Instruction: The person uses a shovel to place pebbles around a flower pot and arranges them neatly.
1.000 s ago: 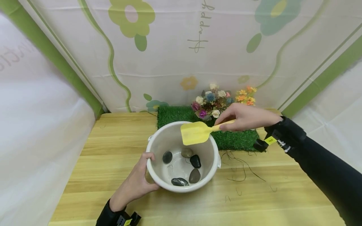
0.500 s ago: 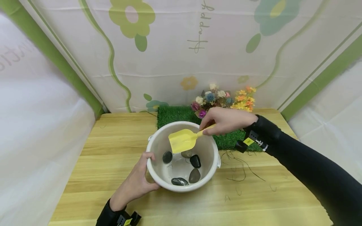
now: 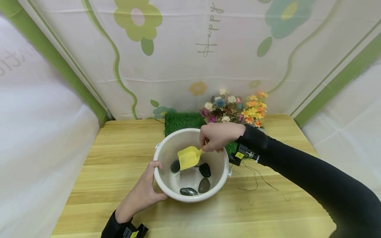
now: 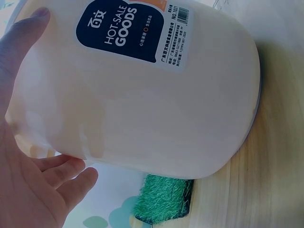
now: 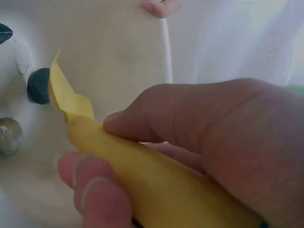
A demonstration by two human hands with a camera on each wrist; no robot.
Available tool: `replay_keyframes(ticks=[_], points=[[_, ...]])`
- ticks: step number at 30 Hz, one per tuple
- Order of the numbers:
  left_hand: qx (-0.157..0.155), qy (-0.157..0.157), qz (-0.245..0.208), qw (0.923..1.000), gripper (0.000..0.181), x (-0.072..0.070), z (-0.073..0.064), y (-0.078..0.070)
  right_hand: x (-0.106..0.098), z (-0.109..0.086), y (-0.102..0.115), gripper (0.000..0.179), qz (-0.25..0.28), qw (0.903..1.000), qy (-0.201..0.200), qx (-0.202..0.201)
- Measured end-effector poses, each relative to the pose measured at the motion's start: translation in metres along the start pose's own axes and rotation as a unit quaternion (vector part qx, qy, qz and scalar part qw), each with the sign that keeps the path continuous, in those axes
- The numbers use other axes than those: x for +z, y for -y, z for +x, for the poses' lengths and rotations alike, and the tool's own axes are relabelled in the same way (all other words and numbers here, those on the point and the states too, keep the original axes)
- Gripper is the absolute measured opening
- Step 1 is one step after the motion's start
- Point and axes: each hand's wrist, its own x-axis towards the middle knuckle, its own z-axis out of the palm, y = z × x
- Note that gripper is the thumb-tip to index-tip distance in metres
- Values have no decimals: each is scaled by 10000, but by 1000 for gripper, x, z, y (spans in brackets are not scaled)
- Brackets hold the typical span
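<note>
In the head view, we see the bucket (image 3: 190, 199) at lower centre on the table (image 3: 116, 158), its mouth facing up, with five stones (image 3: 204, 185) around its floor. Our left hand (image 3: 147, 187) grips the rim at the bucket's left, a fingertip hooked over the edge and the thumb along the outside, presumably to steady it. Our right hand (image 3: 219, 135) comes in from the right over the far rim, wrist bent downward, pinching the scoop (image 3: 189, 158) by its handle. The blade hangs inside the bucket, left of its middle; we suppose a grip above the rim lets it reach inside. The mat (image 3: 181, 122) and flowers (image 3: 221, 104) lie behind.

In the left wrist view, our thumb presses the bucket's wall at upper left, while the other fingers bend round it at lower left (the label (image 4: 133, 31) stands sideways at the top).

In the right wrist view, our thumb lies along the top of the yellow handle, fingers curled beneath. The blade, at upper left, overlaps the dark stone (image 5: 38, 86); whether they touch, we cannot tell.
</note>
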Motion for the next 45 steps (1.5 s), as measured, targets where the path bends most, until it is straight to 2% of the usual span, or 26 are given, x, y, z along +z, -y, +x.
replay_keyframes(ticks=[5,11,15,21,28,33,41,45], points=[[24,-12,8,10000,74,1,0,0,7,11,4,30,-228,9991,258,246],[38,-13,-1,10000,74,2,0,0,14,20,7,38,-396,9976,513,245],[12,-5,-35,10000,74,2,0,-1,17,27,8,37,-440,9963,652,355],[-18,7,-28,10000,74,2,0,-1,21,36,9,32,-492,9924,842,754],[15,8,9,10000,74,2,0,-1,28,44,11,37,-261,9889,849,1195],[63,-20,56,10000,75,2,0,0,33,48,9,39,-182,9890,785,1242],[35,-35,48,10000,75,1,-1,2,41,54,8,29,70,9866,794,1420],[39,-62,93,9999,75,1,-1,2,44,55,10,30,103,9865,771,1440]])
